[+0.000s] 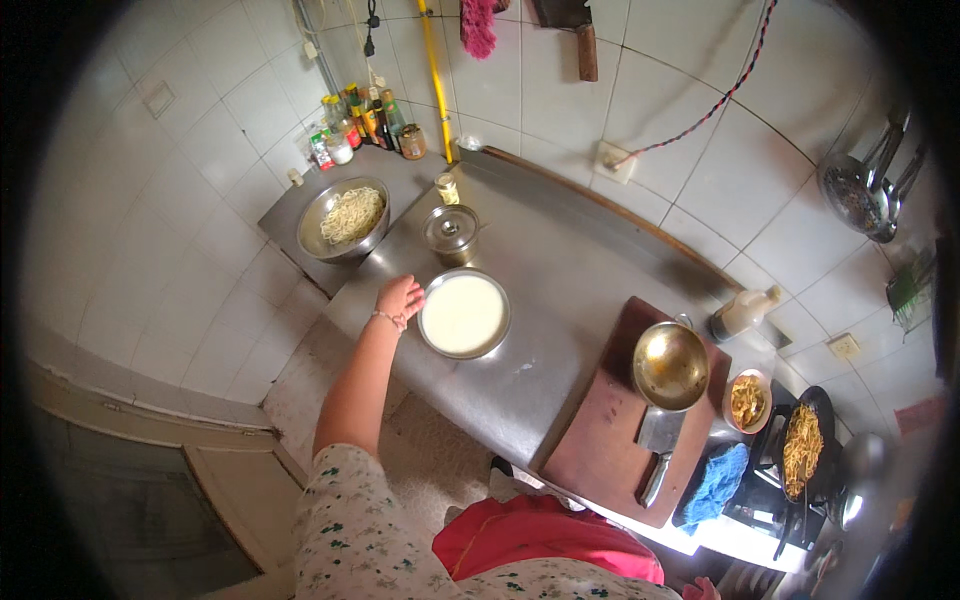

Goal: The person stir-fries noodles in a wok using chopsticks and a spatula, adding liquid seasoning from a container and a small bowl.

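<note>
My left hand (403,298), with a bracelet at the wrist, is at the left rim of a round metal pan (505,337) holding a creamy white liquid. Its fingers are loosely spread beside the rim; whether they touch it is unclear. Behind the pan stands a lidded metal pot (451,232), with a small jar (446,188) behind it. A metal bowl of noodles (349,217) is farther left. Only part of my right hand (703,588) shows at the bottom edge, low by my body; what it holds, if anything, cannot be seen.
On the right, a cutting board (585,457) bears a metal bowl (670,367) and a cleaver (660,442). Beyond are a blue cloth (716,484), a bowl of food (748,401), a bottle (742,315) and a wok of noodles (802,450) on a stove. Seasoning bottles (367,116) stand in the back corner.
</note>
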### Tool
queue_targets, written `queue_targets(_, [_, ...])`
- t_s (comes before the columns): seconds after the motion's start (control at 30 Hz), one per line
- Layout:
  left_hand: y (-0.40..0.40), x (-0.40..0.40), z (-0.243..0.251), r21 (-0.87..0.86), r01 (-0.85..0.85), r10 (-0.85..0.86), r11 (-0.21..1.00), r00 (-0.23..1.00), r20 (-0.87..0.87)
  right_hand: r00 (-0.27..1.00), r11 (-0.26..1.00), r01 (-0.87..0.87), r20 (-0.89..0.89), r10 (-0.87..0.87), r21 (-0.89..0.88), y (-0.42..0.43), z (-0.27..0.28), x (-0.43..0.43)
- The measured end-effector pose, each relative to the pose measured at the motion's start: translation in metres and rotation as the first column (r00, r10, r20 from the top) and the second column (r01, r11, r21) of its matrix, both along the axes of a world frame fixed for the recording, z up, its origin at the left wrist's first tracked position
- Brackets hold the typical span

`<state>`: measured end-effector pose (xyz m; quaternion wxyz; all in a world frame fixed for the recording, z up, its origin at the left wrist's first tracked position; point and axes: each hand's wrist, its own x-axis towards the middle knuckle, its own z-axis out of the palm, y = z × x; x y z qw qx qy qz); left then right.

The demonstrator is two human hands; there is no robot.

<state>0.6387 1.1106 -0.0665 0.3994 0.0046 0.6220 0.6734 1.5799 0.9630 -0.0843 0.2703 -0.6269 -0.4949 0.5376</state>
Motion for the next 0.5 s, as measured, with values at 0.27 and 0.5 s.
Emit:
queue_targets(0.27, [0.117, -0.071, -0.076, -0.092, -0.118, 0.133, 0.989, 0.972, 0.192, 0.759, 0.637, 0.578, 0.051, -0.648, -0.510, -0.031, 0.045, -0.078])
queue_targets(0.5, [0.105, -0.135, -0.094, -0.027, 0.241, -0.233, 0.970, 0.956, 0.178, 0.725, 0.592, 0.580, 0.023, -0.689, -0.559, -0.009, 0.105, -0.177])
